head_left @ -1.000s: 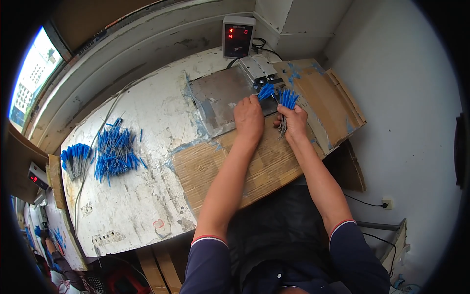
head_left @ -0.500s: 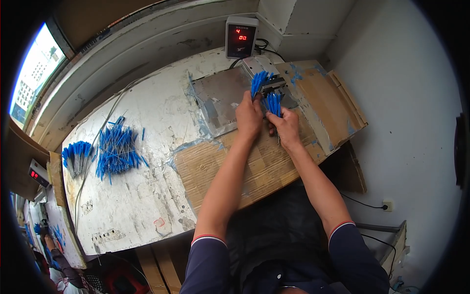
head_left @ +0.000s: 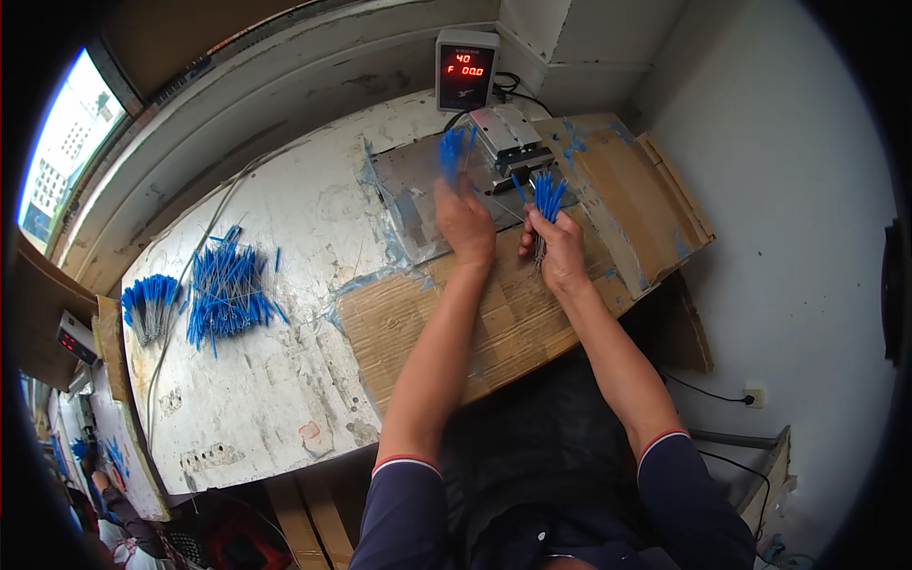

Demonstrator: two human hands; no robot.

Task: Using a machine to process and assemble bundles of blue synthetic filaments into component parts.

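My left hand (head_left: 465, 223) is closed around a bundle of thin wires with blue ends (head_left: 452, 154), above the grey metal plate; the blue tips are smeared by motion. Closer to the cardboard, my right hand (head_left: 559, 249) grips a second bundle of blue-ended wires (head_left: 547, 196), tips upward and pale stems hanging below the fingers. One blue-ended wire (head_left: 520, 188) leans apart from that bundle, toward the left. Just beyond both hands sits a small metal machine (head_left: 511, 141) with a slotted front. Neither bundle touches it visibly.
A digital display box (head_left: 465, 71) with red digits stands behind the machine. On the worn white table (head_left: 294, 380) lie a large pile of blue-ended wires (head_left: 228, 290) and a smaller bunch (head_left: 149, 306). Cardboard (head_left: 418, 328) covers the near edge. Another person's arm (head_left: 119, 499) shows at lower left.
My left hand has pulled left, away from the machine, with its bundle. My right hand has shifted slightly right, and one wire now stands apart beside it. The display's digits have changed.
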